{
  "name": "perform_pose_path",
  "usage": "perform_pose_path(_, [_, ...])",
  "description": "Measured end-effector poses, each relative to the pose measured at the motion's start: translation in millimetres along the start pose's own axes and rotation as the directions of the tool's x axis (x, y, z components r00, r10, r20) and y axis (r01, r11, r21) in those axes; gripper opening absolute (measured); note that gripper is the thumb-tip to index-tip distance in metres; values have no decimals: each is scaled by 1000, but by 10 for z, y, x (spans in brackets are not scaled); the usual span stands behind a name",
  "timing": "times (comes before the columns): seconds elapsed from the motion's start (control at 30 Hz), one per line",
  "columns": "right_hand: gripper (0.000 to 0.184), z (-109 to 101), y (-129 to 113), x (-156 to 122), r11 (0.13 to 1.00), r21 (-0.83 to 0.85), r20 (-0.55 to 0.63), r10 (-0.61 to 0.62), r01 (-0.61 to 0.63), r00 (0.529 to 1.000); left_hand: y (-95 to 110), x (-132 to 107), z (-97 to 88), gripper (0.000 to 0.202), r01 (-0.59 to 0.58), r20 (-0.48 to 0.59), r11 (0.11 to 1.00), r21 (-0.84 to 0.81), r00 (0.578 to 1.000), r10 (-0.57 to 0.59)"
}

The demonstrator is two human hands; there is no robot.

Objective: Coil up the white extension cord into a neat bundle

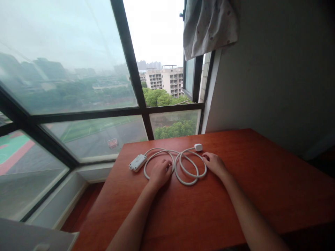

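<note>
A white extension cord (183, 179) lies in loose loops on the reddish-brown wooden table (199, 216). Its power strip (138, 162) rests at the left end of the cable, and its white plug (198, 147) is at the upper right. My left hand (161, 173) lies over the left loop, loosely curved, with its fingertips beside the cable; whether they touch it is unclear. Close to the right loop, just below the plug, my right hand (214, 163) rests on the table with relaxed, bent fingers. Neither hand visibly grips anything.
Large dark-framed windows (142, 104) run along the table's far and left sides, one pane swung outward. A patterned curtain (209, 28) hangs above the far edge. A plain wall (267, 80) stands on the right. Something pale (36, 237) fills the lower left corner.
</note>
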State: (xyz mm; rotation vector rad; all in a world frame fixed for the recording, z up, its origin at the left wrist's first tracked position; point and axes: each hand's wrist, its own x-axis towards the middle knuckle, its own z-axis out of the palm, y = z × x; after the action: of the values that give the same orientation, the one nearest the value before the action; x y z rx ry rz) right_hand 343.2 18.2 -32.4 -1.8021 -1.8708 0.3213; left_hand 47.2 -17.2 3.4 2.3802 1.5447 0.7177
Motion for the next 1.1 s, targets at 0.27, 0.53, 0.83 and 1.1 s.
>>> perform_pose_path(0.27, [19,-18,-12,-6,1000,5,0,-2,2,1000,14,4,-7,15,15,0,1000,-16,1000,-15])
perform_pose_path(0.53, [19,-9,6,-4,1000,4,11,2,-2,1000,18,1,-11,15,-9,-8,1000,11,1000,9])
perform_pose_path(0.83, [26,-43,-269,210,985,13,-111,-172,175,979,60,-2,4,17,17,24,995,103,1000,-20])
perform_pose_path(1.1, [20,137,-700,416,890,-217,70,-396,402,915,59,-10,-2,19,-4,44,995,97,999,-1])
